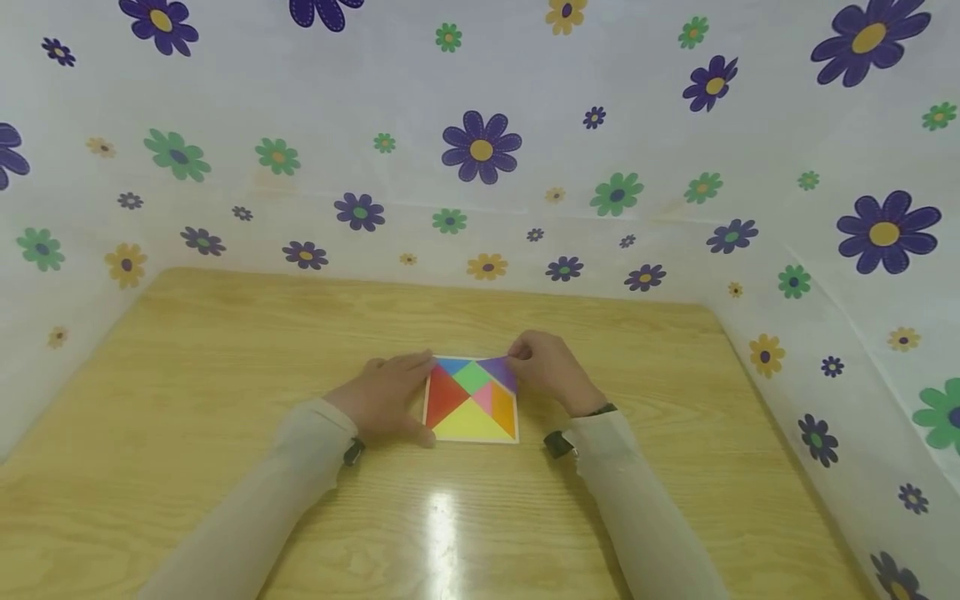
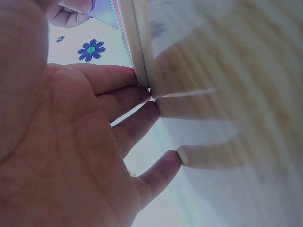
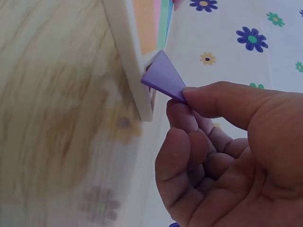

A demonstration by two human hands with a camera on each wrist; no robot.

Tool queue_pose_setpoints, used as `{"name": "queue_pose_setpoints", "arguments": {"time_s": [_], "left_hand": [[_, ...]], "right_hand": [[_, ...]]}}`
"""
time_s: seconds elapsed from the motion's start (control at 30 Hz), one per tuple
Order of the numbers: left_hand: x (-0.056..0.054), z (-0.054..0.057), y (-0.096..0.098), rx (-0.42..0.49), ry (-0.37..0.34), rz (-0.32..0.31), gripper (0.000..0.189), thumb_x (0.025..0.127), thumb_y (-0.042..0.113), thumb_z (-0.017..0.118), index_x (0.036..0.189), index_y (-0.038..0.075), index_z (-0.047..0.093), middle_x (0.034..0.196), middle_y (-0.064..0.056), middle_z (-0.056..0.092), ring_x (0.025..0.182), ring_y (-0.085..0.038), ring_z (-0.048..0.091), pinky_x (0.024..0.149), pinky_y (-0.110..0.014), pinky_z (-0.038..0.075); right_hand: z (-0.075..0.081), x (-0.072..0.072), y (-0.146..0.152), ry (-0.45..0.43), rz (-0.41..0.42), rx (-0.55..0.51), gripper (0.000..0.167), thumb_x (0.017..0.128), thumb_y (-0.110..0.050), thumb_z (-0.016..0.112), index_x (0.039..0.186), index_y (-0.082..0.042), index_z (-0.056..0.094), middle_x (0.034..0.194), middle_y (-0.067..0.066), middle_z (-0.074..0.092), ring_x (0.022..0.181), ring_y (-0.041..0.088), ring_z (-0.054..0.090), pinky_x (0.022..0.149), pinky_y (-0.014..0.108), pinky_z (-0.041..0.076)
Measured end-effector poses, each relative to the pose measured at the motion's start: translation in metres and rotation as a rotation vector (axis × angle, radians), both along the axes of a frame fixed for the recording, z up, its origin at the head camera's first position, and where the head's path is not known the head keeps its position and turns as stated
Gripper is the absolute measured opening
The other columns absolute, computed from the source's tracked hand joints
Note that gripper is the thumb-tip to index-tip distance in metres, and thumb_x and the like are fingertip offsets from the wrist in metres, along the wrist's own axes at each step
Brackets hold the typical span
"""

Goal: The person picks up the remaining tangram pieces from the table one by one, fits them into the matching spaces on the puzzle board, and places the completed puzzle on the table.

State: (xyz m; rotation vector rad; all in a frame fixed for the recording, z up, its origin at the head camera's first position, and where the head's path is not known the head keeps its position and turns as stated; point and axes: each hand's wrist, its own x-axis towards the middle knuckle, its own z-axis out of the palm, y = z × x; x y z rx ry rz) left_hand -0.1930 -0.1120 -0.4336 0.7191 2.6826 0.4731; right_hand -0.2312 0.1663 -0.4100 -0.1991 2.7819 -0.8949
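A square tangram puzzle in a white tray [image 1: 472, 441] lies on the wooden table in the head view. Red, yellow, blue, green, pink and orange pieces fill most of it. My right hand [image 1: 551, 371] pinches a purple triangle [image 3: 164, 78] between thumb and index finger at the tray's far right corner. In the right wrist view the triangle is tilted, with one end over the white rim. My left hand [image 1: 386, 398] rests along the tray's left side, thumb near the close corner. The fairly straight fingers [image 2: 116, 75] touch its edge and the tabletop in the left wrist view.
The glossy wooden tabletop [image 1: 225, 350] spreads around the tray. White cloth [image 1: 405, 92] printed with flowers stands along the back and both sides. A bright reflection shows on the wood close to me. Both wrists wear dark bands [image 1: 558, 444].
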Motion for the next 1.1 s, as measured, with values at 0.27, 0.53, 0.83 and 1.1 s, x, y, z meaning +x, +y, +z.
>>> {"name": "queue_pose_setpoints", "arguments": {"time_s": [0.27,0.53,0.83,1.1], "left_hand": [[0.0000,-0.0024,0.0008,0.003,-0.003,0.007,0.120,0.075,0.066,0.081,0.166,0.013,0.023,0.172,-0.004,0.022,0.158,-0.028,0.020,0.125,-0.055,0.021],[0.0000,0.0008,-0.0012,0.002,0.000,0.002,0.120,0.076,0.066,0.081,0.166,0.012,0.023,0.172,-0.006,0.021,0.158,-0.029,0.020,0.125,-0.057,0.022],[-0.0001,0.0025,-0.0001,-0.018,-0.001,-0.015,0.119,0.077,0.067,0.079,0.166,0.011,0.022,0.172,-0.005,0.019,0.158,-0.029,0.018,0.125,-0.057,0.021],[0.0007,0.0066,0.0020,-0.010,-0.017,-0.016,0.119,0.078,0.064,0.081,0.165,0.009,0.023,0.172,-0.008,0.020,0.158,-0.031,0.019,0.124,-0.058,0.021]], "right_hand": [[-0.0043,-0.0004,-0.0024,0.001,0.001,0.027,0.020,0.099,-0.020,0.068,0.110,-0.003,0.071,0.105,0.011,0.071,0.094,0.026,0.063,0.088,0.040,0.058],[-0.0031,-0.0009,-0.0061,0.005,0.016,0.056,0.020,0.100,-0.020,0.067,0.110,-0.002,0.070,0.105,0.012,0.071,0.093,0.027,0.061,0.088,0.040,0.056],[-0.0059,-0.0007,-0.0032,-0.007,0.024,0.063,0.018,0.101,-0.022,0.068,0.107,-0.004,0.069,0.102,0.010,0.070,0.091,0.025,0.060,0.086,0.038,0.055],[-0.0073,-0.0006,-0.0010,-0.035,0.036,0.071,0.020,0.102,-0.021,0.066,0.111,-0.003,0.064,0.106,0.012,0.067,0.094,0.027,0.059,0.088,0.039,0.053]]}}
